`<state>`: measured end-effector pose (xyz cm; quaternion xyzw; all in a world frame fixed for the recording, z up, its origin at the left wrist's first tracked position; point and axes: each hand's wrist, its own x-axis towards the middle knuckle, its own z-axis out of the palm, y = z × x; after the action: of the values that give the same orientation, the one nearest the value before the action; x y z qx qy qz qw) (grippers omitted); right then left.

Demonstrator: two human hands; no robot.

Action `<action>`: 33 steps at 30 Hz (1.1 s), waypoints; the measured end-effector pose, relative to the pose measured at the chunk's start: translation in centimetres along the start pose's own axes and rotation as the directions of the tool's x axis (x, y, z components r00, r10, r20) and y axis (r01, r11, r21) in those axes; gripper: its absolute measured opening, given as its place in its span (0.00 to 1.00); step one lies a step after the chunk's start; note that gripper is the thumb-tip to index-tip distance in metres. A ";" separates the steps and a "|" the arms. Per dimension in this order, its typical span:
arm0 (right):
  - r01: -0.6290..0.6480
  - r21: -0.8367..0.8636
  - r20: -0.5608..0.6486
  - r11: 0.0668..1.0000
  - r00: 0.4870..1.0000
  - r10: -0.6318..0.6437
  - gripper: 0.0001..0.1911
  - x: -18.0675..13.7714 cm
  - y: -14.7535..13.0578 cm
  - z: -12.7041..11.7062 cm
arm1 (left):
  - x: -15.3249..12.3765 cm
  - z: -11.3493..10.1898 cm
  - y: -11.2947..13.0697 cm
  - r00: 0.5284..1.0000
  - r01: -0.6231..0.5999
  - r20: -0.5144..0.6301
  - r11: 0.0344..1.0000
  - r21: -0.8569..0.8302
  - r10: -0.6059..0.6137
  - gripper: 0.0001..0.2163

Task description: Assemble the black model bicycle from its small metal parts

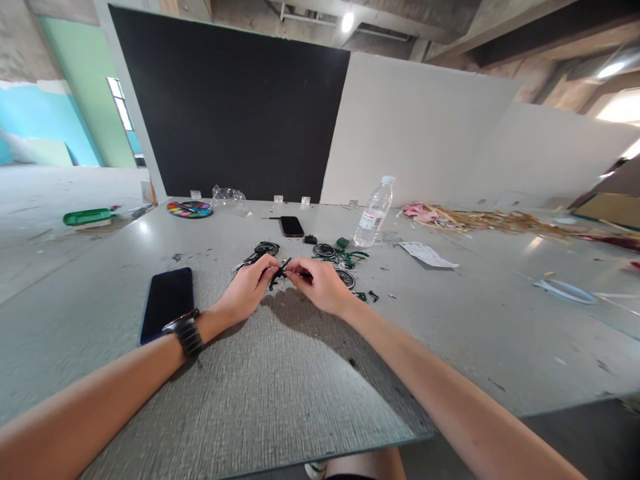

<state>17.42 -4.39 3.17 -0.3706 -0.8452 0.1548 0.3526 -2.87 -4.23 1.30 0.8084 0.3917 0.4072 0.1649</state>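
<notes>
Between my hands is a small black plastic part (pixel 280 273) with thin arms, apparently a piece of a model bicycle. My left hand (pixel 250 285) pinches it from the left, and my right hand (pixel 320 283) from the right with thumb and forefinger. Fingers cover both its ends. Just beyond my left hand lies a small black spoked wheel (pixel 267 249) among dark parts. Around my right hand are another spoked wheel (pixel 325 251), a third wheel (pixel 345 279), a dark green bicycle frame (pixel 353 257) and a dark green block (pixel 343 243).
A phone (pixel 167 300) lies left of my left wrist; a second phone (pixel 292 227) lies beyond the parts. A clear plastic bottle (pixel 373 217) stands at back right, near a printed sheet (pixel 429 255). Further off are a paint palette (pixel 190 209) and a pile of strips (pixel 480 221).
</notes>
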 end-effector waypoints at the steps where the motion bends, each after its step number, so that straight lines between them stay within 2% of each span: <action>1: 0.001 -0.003 0.004 1.000 1.000 -0.001 0.08 0.0 0.0 -0.1 | 0.0 0.0 0.0 1.000 -0.003 0.003 1.000 0.003 0.003 0.09; 15: 0.020 -0.078 0.032 0.997 0.999 -0.017 0.08 -0.1 0.5 -0.3 | -0.3 0.2 -0.2 0.997 -0.063 0.049 0.997 0.053 0.061 0.11; 27: 0.005 -0.061 0.001 0.998 1.000 -0.005 0.07 0.1 0.4 -0.2 | -0.3 0.1 -0.1 0.998 -0.048 0.031 0.996 0.074 0.046 0.11; 33: 0.011 -0.053 0.026 0.999 1.000 -0.010 0.09 0.1 0.0 -0.6 | -0.3 0.0 -0.1 0.999 -0.044 0.029 0.997 0.070 0.042 0.11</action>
<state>17.82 -4.32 3.56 -0.3733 -0.8555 0.1351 0.3323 -3.00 -4.40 1.09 0.8276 0.3861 0.3851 0.1328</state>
